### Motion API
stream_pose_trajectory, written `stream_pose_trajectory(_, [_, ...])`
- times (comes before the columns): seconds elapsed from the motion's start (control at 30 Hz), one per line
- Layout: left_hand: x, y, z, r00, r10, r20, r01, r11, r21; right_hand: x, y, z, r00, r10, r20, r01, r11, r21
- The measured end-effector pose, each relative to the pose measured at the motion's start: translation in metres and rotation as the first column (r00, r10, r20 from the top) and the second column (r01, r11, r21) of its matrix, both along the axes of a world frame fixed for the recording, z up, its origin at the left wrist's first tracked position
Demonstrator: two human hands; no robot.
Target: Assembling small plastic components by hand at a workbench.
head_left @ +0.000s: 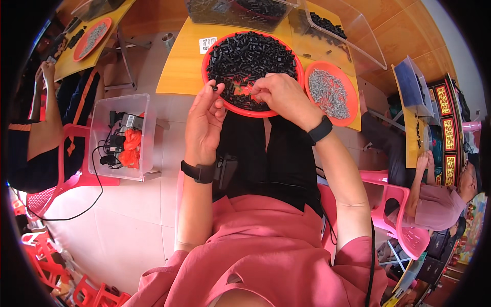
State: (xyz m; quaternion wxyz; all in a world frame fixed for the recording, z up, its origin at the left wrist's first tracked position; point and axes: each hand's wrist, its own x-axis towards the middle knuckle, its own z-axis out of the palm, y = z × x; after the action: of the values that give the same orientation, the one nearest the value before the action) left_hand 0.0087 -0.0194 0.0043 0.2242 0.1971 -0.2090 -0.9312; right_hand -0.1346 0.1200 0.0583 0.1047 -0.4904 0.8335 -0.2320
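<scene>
A round red tray (205,64) heaped with small black plastic parts (250,53) sits at the near edge of the yellow table, in front of me. Beside the tray's left rim, my left hand (204,110) pinches one small black plastic part (215,88) between thumb and fingertips. My right hand (281,97) reaches over the tray's near right side, its fingers bent together above the parts. Whatever those fingers may hold is hidden. To the right, an orange-red plate (310,77) carries many silver screws (329,94).
Clear plastic bins (240,18) of black parts stand at the table's back. A white label (207,45) lies left of the tray. On the floor at left, a clear box (123,171) holds cables and an orange bag. Other people sit at tables on both sides.
</scene>
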Motion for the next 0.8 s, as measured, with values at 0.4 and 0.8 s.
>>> stream_pose_trajectory(0.4, [-0.003,0.005,0.001,0.999,0.000,0.047,0.002,0.998,-0.056,-0.001,-0.012,-0.014,0.940,0.163,-0.301,-0.155,0.987,0.050])
stream_pose_trajectory(0.8, [-0.001,0.010,0.003,0.971,-0.217,-0.096,0.214,0.976,-0.041,0.032,-0.007,0.015,0.935,0.119,0.333,0.076,0.852,-0.518])
